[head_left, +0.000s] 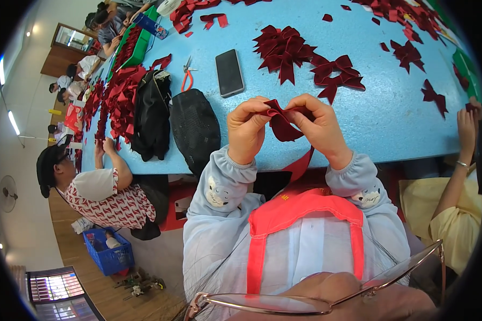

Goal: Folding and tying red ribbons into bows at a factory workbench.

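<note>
Between my two hands, just over the table's near edge, a dark red ribbon is folded into loops. My left hand pinches one side of it between thumb and fingers. On the other side, my right hand grips the ribbon with its thumb in front, the fingers curled behind. A long tail of ribbon hangs down toward my lap. Finished-looking dark red bows lie piled beyond my hands, and a few more bows rest to the right of that pile.
On the blue table lie a black phone, red-handled scissors, a black mesh pouch and a black bag. A heap of red bows lies farther left. People sit working on both sides. A blue basket stands on the floor.
</note>
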Demonstrator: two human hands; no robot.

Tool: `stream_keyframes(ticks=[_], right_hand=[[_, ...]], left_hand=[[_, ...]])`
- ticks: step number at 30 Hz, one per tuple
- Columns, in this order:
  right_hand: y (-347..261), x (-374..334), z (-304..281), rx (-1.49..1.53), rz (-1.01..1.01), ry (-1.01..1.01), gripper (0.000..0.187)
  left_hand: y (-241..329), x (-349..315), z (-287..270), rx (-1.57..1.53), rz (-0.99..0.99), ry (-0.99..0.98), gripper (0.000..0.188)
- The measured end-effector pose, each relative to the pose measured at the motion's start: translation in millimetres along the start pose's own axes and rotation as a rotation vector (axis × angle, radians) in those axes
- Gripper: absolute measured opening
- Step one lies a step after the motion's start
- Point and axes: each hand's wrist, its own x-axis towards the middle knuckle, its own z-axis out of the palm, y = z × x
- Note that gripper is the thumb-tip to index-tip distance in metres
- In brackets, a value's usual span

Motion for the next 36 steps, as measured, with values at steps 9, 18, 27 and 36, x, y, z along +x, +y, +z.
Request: stream_keyframes(ticks=[9,18,27,36], right_hand=[[4.3,1.9,9.6,0.009,0.007,0.043,0.010],[11.5,0.1,4.1,0.093,0.065,0.055,0.009],[9.0,-2.2,2.4,0.061,-0.009,0.175,0.009],[-15.9,-3.3,18.5,0.131,0.064,0.232,0.012]], left_hand=[[-2.5,-6.0,-24.3,-0.070,-0.115,0.022,0.009],[-12.9,-5.4,-21.7,-0.059,-0.126,0.030,0.010],[-9.3,-0.7,-11.0,0.155,-0.007,-0.034,0.011],[7.4,6.7,0.6,0.134,0.078,0.153,0.013]])
